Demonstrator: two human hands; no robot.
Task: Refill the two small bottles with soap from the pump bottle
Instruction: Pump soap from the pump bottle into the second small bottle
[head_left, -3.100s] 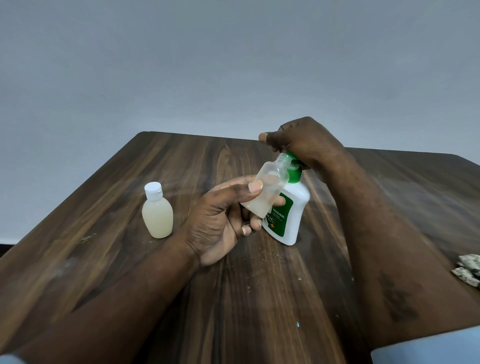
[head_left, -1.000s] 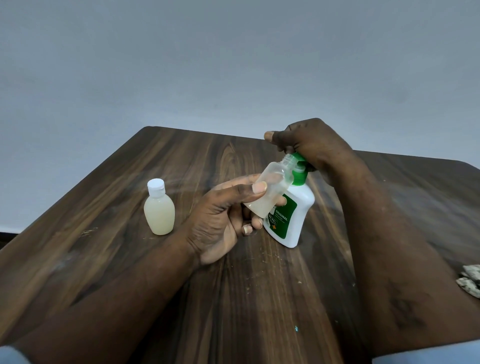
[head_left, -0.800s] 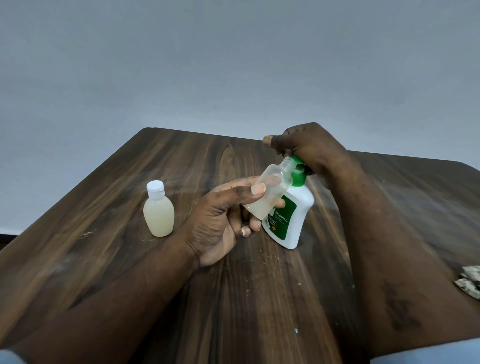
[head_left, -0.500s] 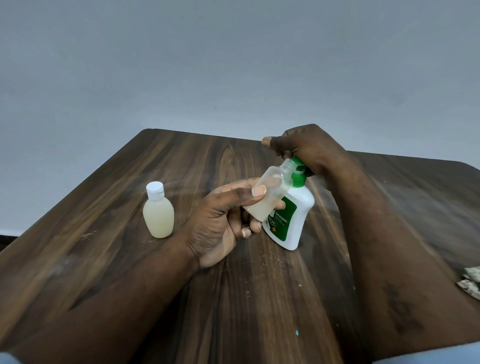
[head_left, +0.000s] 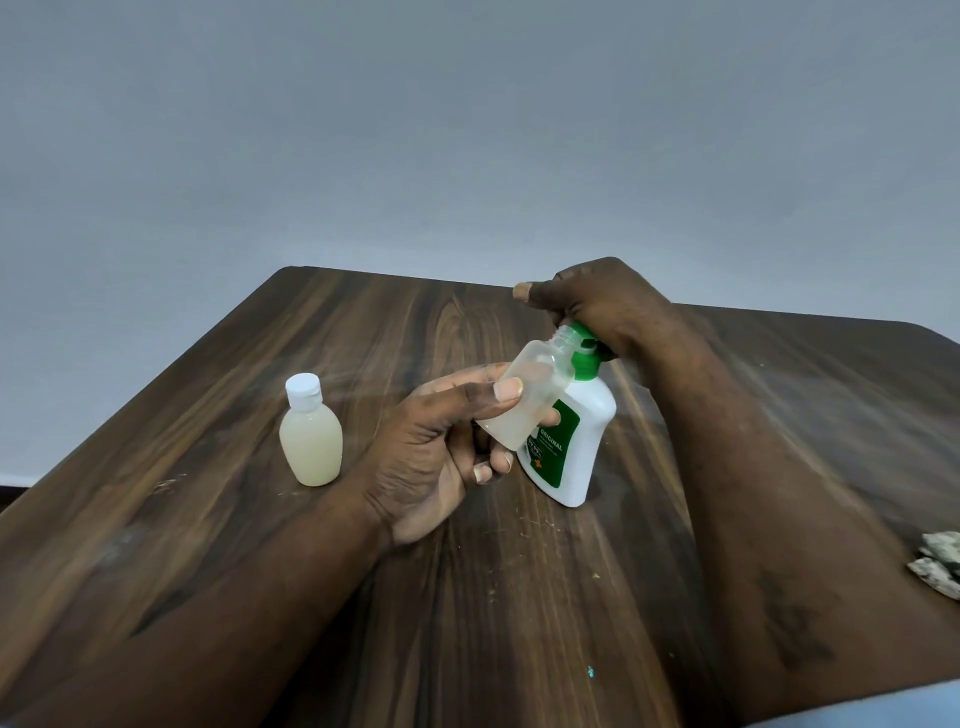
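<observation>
Toward the left of the frame, we see a capped small bottle (head_left: 310, 441) standing upright on the dark wooden table (head_left: 363, 322). It has a white cap and is filled to its shoulder with pale, cloudy soap. We judge this one finished.

At the centre, the left hand (head_left: 431, 457) is turned palm up. Its thumb lies across the front of an open small bottle (head_left: 530, 400) and its fingers (head_left: 485, 470) curl behind it, so the bottle is pinched between them and held off the table. This bottle has no cap. It is tilted, with its neck pointing up and right toward the green pump spout. Pale soap sits in its lower part and the upper part looks clear, so we judge it only partly filled.

Just right of centre, behind that bottle, the white pump bottle (head_left: 571, 441) with a green label stands on the table. The right hand (head_left: 608, 306) sits on top of its green pump head, fingers curled down over it and thumb stretched out to the left. Whether soap is flowing, we cannot tell.

At the far right edge lies a crumpled scrap (head_left: 940, 564).

What is left, as we read it, is more pumping into the open bottle, then capping it. Its cap is not in view.
</observation>
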